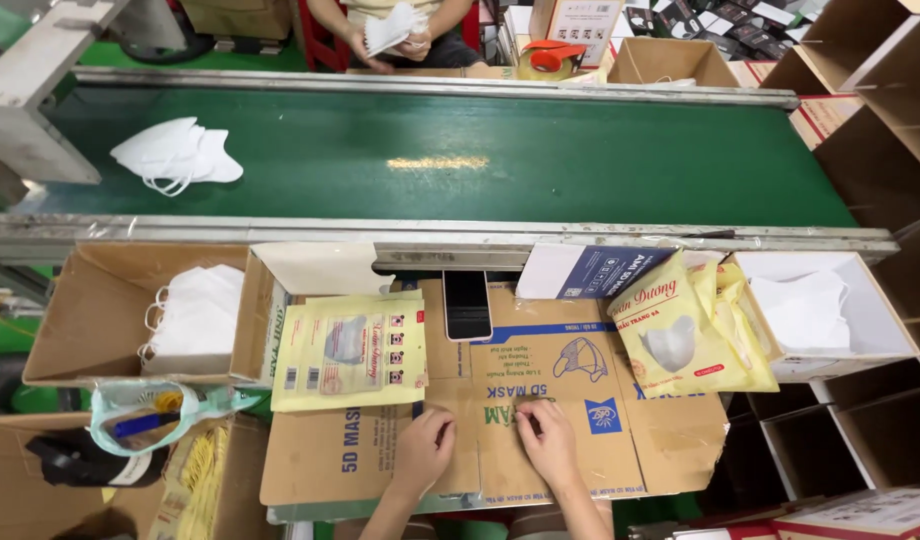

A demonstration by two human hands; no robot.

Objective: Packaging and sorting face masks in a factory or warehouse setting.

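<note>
Two hands rest on the flat cardboard (540, 400) near its front edge. Left hand (423, 450) is curled, right hand (548, 440) pinches something tiny. A careless nudge could knock the phone (467, 304) off.

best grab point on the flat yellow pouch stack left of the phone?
Judging by how it lies, take the yellow pouch stack at its bottom edge, coming from the near side. It lies flat on the cardboard sheet; that edge faces the left hand, so a pinch grip suits.
</note>
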